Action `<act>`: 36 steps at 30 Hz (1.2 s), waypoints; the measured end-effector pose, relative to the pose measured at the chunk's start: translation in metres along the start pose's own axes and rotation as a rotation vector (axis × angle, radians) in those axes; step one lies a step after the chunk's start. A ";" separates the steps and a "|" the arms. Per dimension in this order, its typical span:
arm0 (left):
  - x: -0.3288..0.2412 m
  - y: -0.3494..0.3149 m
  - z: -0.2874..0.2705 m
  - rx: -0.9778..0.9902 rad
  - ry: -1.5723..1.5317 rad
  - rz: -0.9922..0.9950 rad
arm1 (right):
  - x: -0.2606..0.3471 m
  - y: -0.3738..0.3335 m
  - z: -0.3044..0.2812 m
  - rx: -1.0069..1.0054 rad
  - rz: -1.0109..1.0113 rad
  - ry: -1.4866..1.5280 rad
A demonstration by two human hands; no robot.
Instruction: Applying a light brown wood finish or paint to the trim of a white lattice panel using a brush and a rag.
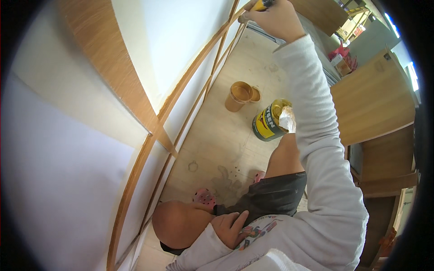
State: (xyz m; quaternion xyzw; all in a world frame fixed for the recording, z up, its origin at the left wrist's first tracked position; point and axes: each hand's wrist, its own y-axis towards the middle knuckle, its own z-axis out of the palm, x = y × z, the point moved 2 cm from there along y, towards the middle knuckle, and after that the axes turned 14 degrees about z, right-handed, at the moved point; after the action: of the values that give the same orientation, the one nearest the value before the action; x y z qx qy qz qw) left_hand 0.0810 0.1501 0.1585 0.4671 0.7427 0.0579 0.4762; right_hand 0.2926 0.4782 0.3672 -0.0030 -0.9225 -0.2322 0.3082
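Brush handle, yellow with a dark end, sits at the top edge of the view, clamped in the right hand with fingers closed round it; its tip is cut off by the frame; it meets the upper end of a thin wooden trim strip that runs diagonally across a white panel; the left hand rests loosely on the person's thigh, fingers curled, holding nothing; on the floor below stand a brown plastic cup and, near it, an open yellow-and-black tin; pink sandals show beside the bent knee.
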 end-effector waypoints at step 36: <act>-0.005 0.021 -0.012 0.183 -0.127 0.036 | -0.058 -0.086 -0.065 -0.176 0.007 -0.306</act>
State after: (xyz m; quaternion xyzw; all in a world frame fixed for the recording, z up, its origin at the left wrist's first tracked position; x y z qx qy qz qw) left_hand 0.0859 0.1630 0.1795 0.5248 0.7046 -0.0313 0.4765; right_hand 0.3636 0.3815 0.3426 -0.0684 -0.9348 -0.3079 0.1633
